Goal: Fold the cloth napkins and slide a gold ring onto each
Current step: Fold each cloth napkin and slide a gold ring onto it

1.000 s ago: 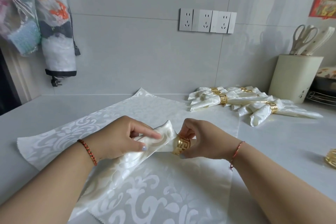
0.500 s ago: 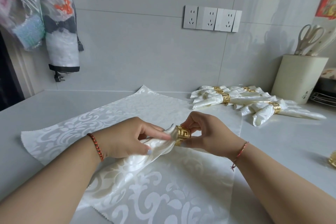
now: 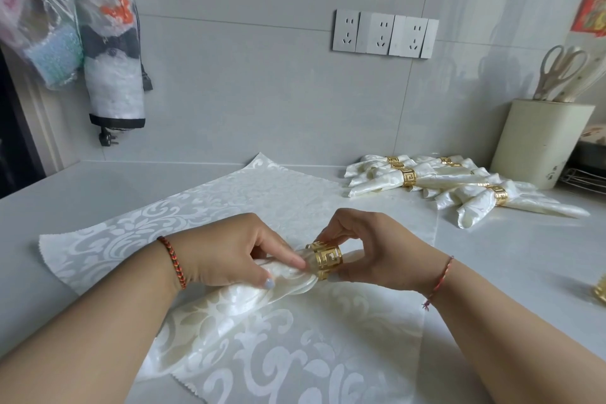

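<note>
Left hand point(image 3: 229, 252): grips the gathered cloth napkin point(image 3: 249, 298) at mid tabletop, forefinger on its tip.
Gold ring point(image 3: 325, 259): now over the tip; a second ago only at it.
Right hand point(image 3: 370, 249): pinches ring, sliding it on.
Finished napkins point(image 3: 459, 184): far right edge.

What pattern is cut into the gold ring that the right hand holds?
An angular Greek-key (meander) openwork pattern on the gold ring, seen best in the head view.
</note>
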